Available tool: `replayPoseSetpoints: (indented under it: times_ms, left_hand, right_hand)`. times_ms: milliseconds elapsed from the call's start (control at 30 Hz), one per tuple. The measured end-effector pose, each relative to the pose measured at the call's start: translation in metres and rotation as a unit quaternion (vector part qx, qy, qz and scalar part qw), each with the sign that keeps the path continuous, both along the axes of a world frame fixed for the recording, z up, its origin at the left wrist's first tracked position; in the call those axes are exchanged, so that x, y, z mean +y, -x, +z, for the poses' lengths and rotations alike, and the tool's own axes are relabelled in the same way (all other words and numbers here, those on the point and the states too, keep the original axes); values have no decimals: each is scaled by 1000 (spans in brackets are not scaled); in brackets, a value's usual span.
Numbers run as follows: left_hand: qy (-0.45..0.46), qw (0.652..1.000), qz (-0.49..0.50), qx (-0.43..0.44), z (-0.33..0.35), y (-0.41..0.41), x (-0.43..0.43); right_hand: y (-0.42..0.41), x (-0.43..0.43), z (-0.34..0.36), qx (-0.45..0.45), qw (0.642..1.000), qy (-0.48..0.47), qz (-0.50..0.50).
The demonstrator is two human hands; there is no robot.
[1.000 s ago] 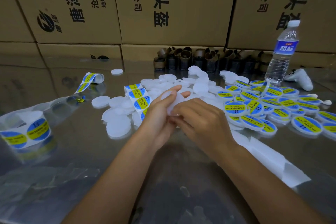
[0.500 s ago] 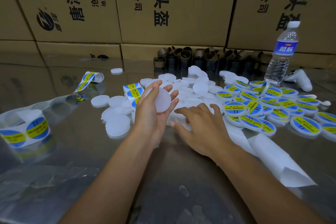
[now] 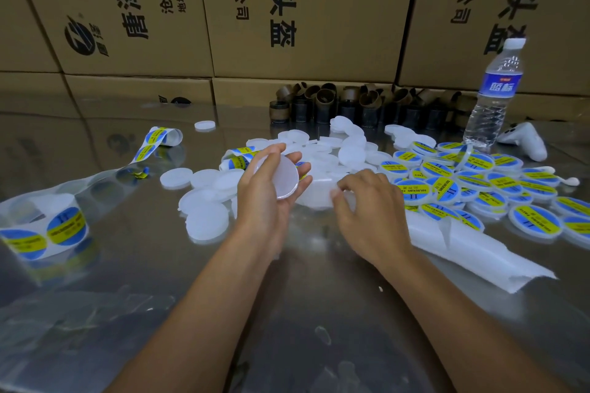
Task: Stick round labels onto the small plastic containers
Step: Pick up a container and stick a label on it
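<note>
left hand (image 3: pixel 265 201): fingers curled round a round translucent white plastic container (image 3: pixel 282 179), raised above the shiny tabletop (image 3: pixel 287 313) | right hand (image 3: pixel 370 210): fingers bent beside it, low over the pile of unlabelled white containers (image 3: pixel 338 153), grip unclear

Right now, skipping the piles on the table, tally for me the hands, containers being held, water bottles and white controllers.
Hands: 2, the left hand and the right hand
Blank container being held: 1, in the left hand
Water bottle: 1
White controller: 1
Total: 5
</note>
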State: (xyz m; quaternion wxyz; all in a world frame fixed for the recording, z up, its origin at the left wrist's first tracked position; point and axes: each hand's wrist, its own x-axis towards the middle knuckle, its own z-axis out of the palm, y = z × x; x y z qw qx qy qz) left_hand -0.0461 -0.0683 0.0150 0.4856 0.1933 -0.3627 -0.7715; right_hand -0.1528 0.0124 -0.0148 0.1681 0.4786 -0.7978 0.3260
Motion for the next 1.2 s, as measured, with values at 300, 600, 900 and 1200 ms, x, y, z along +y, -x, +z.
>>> replayPoseSetpoints:
  times_ms: [300, 600, 900, 1200]
  left_hand:
    - [-32, 989, 96, -106, -6, 2, -2]
    - [4, 974, 160, -163, -17, 10, -7]
    - [52, 970, 180, -152, -22, 13, -8]
    - [150, 978, 81, -123, -19, 17, 4]
  right_hand:
    - [1, 6, 10, -146, 966, 213, -26]
    - [-4, 9, 14, -153, 957, 247, -24]
    - [-9, 11, 5, 40, 995, 63, -62]
    - [-8, 7, 8, -33, 996, 70, -37]
